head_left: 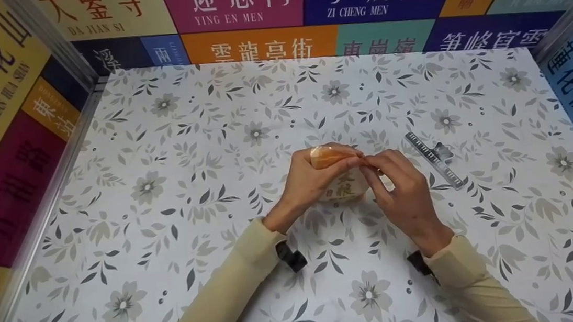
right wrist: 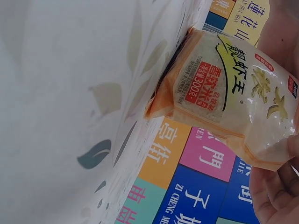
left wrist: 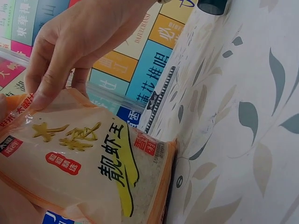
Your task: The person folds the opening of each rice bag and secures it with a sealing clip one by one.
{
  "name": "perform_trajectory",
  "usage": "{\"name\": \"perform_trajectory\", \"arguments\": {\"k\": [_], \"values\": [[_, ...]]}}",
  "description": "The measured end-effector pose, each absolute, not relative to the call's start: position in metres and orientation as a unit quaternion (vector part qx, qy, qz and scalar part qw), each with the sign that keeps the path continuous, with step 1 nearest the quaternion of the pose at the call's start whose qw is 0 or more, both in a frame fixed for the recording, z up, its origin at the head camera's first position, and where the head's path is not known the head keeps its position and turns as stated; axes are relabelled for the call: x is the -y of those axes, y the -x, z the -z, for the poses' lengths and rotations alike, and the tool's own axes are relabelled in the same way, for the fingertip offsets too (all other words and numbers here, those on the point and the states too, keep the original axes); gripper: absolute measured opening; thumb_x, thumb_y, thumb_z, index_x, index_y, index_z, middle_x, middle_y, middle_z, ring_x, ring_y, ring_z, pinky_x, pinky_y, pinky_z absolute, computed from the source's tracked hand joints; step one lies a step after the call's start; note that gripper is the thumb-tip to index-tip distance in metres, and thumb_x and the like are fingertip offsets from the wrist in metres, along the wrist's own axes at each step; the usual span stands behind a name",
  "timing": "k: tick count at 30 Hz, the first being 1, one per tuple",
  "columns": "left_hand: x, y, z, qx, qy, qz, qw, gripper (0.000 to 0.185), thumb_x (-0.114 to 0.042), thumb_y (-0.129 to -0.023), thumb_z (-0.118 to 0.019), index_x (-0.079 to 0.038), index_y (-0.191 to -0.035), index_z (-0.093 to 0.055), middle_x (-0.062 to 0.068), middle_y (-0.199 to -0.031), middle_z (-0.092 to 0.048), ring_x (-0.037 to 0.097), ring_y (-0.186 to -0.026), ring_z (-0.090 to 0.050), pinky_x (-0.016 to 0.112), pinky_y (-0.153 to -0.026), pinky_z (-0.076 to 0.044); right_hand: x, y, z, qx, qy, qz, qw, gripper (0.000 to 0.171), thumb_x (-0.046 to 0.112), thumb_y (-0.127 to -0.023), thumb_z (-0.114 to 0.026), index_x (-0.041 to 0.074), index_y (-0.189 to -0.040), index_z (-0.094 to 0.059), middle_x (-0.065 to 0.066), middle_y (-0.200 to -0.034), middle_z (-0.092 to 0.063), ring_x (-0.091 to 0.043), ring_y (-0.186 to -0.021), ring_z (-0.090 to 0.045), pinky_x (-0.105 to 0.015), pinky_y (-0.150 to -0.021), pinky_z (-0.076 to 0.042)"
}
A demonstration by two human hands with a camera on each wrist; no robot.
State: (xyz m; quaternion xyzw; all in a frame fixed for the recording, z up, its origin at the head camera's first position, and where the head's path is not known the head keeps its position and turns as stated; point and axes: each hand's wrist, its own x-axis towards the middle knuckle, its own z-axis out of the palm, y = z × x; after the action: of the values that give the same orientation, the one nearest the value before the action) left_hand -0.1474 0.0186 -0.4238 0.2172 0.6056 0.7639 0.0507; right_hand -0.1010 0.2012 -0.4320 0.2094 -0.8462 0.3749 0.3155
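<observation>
Both hands, left hand (head_left: 305, 180) and right hand (head_left: 400, 192), pinch the bag (head_left: 344, 187) top on the counter (head_left: 158, 142), likely folding it shut, clip (head_left: 436, 159) needed next

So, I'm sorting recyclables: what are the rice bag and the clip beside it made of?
The rice bag looks like thin glossy plastic film, partly see-through, with grains showing behind the print. The clip looks like clear hard plastic, though its darker grip part could be metal.

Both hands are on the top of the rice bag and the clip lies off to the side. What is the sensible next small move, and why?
Probably the right hand should reach for the clip: the bag stands on the table with its top pinched by both hands, the left hand can hold it, and the clip lies untouched nearby.
</observation>
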Motion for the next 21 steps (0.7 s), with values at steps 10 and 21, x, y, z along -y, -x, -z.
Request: {"name": "perform_trajectory", "arguments": {"k": [10, 21], "values": [[-0.0173, 0.149, 0.4228, -0.611, -0.23, -0.756, 0.05, 0.018, -0.006, -0.095, -0.075, 0.004, -0.11, -0.078, 0.012, -0.108, -0.081, 0.018, -0.101, -0.077, 0.038, -0.096, -0.061, -0.202, 0.1031, 0.43, 0.85, -0.216, -0.353, 0.326, 0.007, 0.0, -0.095, -0.073, 0.0, -0.102, -0.076, -0.011, -0.091, -0.071, -0.022, -0.084, -0.067, -0.008, -0.085, -0.047], [-0.0154, 0.1503, 0.4232, -0.618, -0.247, -0.745, 0.052, 0.018, -0.004, -0.096, -0.072, 0.005, -0.112, -0.077, 0.017, -0.112, -0.079, 0.014, -0.104, -0.076, 0.038, -0.099, -0.06, -0.2074, 0.1025, 0.4293, 0.843, -0.261, -0.333, 0.333, 0.018, -0.005, -0.093, -0.073, 0.001, -0.111, -0.076, -0.011, -0.093, -0.073, -0.022, -0.087, -0.067, -0.017, -0.084, -0.052]]}}
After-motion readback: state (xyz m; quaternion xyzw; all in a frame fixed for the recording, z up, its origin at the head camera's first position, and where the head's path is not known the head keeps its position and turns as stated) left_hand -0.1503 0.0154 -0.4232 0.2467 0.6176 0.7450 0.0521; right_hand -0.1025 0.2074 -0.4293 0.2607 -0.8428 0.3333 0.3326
